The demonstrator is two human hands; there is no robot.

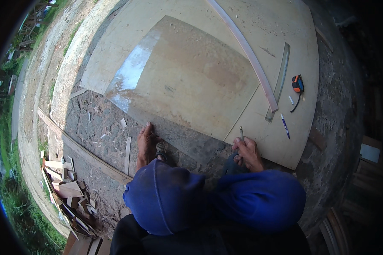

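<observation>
A large clear glass sheet (191,72) lies on a pale plywood board (281,144), with its near edge toward me. My left hand (146,142) is at that near edge, fingers stretched forward and the thumb apart on the right. In my right hand (249,154) is a slim metal glass cutter (241,132), its rounded end pointing up and away from me. That hand is over the near edge of the board, right of the glass; its fingers are curled round the tool. A thin straight line (241,112) runs on the right, slanting away from me.
Right of the glass lie a long curved-looking wooden strip (247,51), a narrow glass strip (281,74), an orange-black tape measure (298,83), a marker (285,126) and its white cap (291,100). Wood offcuts (70,189) are heaped at lower left, near a long batten (87,148).
</observation>
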